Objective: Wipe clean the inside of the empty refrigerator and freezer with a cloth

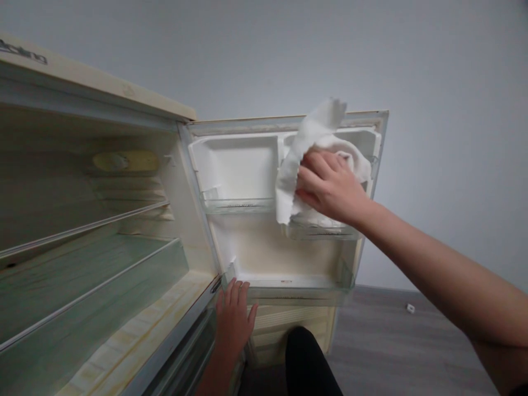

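Bare and slanting in from the right edge, my right arm [433,275] reaches up to the door [284,250], the back of the hand towards me. At its end my right hand [330,184] is clamped on a cloth [285,190], fingers curled into soft white folds, one ragged-edged flap rising past my knuckles. The cloth sits bunched at the door's upper right, over the clear, hard upper bin [324,235]. Around it the door is moulded white plastic in shallow, rounded recesses. Lower down, my left hand [235,316] has its fingers straight and slightly apart, tips at the lower bin's [305,297] left end; whether they press on it I cannot tell. Beside the door stands the fridge [187,231], its drawer [124,286] greenish and see-through. My black-clad knee [307,360] rounds up below.
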`<action>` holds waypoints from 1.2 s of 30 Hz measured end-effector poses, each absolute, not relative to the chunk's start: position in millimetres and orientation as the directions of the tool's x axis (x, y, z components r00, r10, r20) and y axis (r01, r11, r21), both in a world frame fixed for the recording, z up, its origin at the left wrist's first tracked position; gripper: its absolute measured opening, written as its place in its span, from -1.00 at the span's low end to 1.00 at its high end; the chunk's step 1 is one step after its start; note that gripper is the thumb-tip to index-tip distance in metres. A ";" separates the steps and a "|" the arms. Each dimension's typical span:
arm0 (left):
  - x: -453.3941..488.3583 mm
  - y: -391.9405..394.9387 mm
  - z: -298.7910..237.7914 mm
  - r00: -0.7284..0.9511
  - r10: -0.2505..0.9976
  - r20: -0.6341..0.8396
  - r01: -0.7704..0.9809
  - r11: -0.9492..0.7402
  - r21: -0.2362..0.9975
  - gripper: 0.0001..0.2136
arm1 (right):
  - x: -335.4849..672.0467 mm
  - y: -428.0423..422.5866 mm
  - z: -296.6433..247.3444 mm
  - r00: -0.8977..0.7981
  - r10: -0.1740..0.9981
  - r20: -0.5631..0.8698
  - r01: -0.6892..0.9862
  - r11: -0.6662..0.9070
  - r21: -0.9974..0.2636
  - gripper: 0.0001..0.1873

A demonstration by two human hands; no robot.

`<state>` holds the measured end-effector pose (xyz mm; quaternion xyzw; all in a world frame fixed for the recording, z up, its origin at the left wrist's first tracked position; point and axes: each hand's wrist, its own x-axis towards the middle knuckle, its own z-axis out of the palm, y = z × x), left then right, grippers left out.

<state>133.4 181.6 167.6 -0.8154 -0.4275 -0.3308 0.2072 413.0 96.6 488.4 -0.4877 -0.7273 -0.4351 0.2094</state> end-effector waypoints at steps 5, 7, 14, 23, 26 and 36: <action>137.6 182.0 167.0 0.412 0.550 0.726 0.829 -0.557 -0.048 -0.61 | 419.7 111.7 512.4 -0.303 0.627 0.718 0.930 0.030 0.366 -0.60; 142.5 181.3 166.7 0.412 0.547 0.729 0.834 -0.549 -0.059 -0.61 | 411.3 119.9 513.5 -0.300 0.654 0.695 0.924 0.017 0.383 -0.63; 165.8 173.5 173.7 0.383 0.626 0.680 0.886 -0.458 -0.078 -0.60 | 396.3 146.1 507.6 -0.226 0.691 0.687 0.915 -0.090 0.392 -0.64; 184.5 169.4 182.0 0.340 0.669 0.660 0.913 -0.402 -0.063 -0.59 | 509.7 150.4 492.6 -0.319 0.623 0.714 0.884 -0.076 0.461 -0.67; 189.9 170.9 181.6 0.336 0.671 0.661 0.915 -0.398 -0.062 -0.59 | 537.8 145.1 490.9 -0.231 0.646 0.728 0.910 -0.121 0.396 -0.68; 195.2 175.5 176.7 0.334 0.660 0.673 0.918 -0.390 -0.073 -0.59 | 515.5 156.4 492.4 -0.203 0.673 0.711 0.898 -0.161 0.409 -0.61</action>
